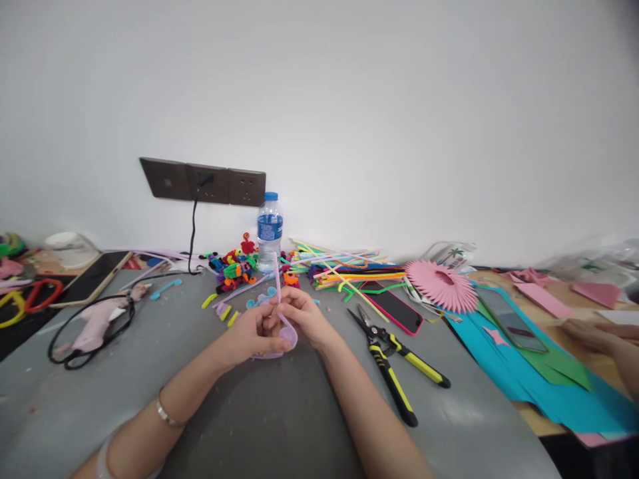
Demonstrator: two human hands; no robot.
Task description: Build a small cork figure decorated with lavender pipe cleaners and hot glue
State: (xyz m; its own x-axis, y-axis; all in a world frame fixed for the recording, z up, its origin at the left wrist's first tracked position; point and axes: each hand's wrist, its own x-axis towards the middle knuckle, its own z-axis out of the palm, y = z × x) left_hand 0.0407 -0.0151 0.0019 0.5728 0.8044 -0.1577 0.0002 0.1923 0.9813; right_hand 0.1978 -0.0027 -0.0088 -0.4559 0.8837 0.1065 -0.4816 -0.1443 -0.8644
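Note:
Over the middle of the grey table, my left hand [259, 330] and my right hand [302, 313] meet around a lilac pipe cleaner [277, 276]. One end stands straight up above the fingers, while the lower part curls into a round coil by my left thumb. My left fingers are closed on the curled part. My right thumb and fingers pinch the stem higher up. Just behind the hands lie small light-blue curled pieces [271, 293] and short purple-and-yellow pieces [225, 313], partly hidden by my fingers.
Yellow-handled pliers [387, 366] lie open to the right, near a pink-edged phone [394, 309]. Bundled pipe cleaners [354, 269] and a water bottle [270, 229] stand along the wall. A corded pink glue gun [94, 326] is left. Another person's hand [599, 336] rests beside coloured paper [499, 366].

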